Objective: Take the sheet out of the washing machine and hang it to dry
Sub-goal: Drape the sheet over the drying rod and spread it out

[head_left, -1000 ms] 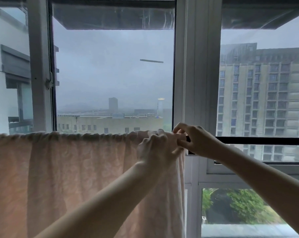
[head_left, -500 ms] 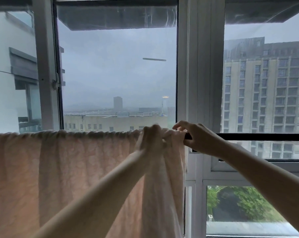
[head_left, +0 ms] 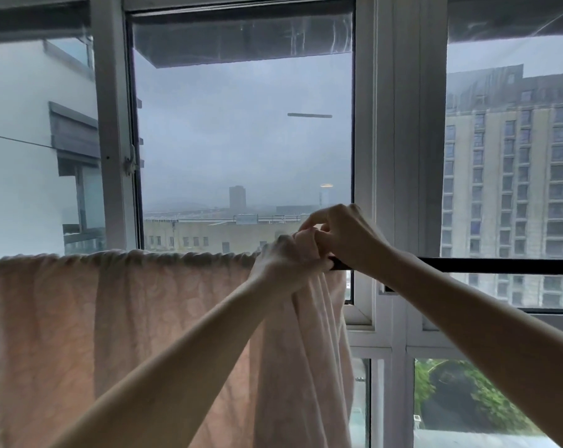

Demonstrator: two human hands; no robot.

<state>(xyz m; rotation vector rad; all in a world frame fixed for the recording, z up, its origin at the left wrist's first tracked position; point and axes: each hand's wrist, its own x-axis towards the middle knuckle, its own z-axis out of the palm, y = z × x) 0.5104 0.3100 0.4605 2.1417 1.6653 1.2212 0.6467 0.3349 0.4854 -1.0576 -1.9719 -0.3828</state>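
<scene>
A pale pink sheet [head_left: 118, 324] hangs over a black horizontal rod [head_left: 487, 265] that runs across the window. Its top edge is bunched in small folds along the rod. At the sheet's right end my left hand [head_left: 283, 266] grips a gathered bundle of the cloth just at the rod. My right hand [head_left: 345, 237] is right beside it, slightly higher, pinching the top of the same bundle between thumb and fingers. Below the hands the bunched cloth hangs down in long folds. The rod to the right of my hands is bare.
A white window frame [head_left: 399, 163] stands directly behind the rod, with an open casement on the left [head_left: 112, 150]. Outside are a tall building [head_left: 513, 189] on the right and green trees [head_left: 461, 396] far below.
My left hand has gathered the sheet's right end into a bundle and raised it slightly. My right hand has lifted from the rod to pinch the bundle's top.
</scene>
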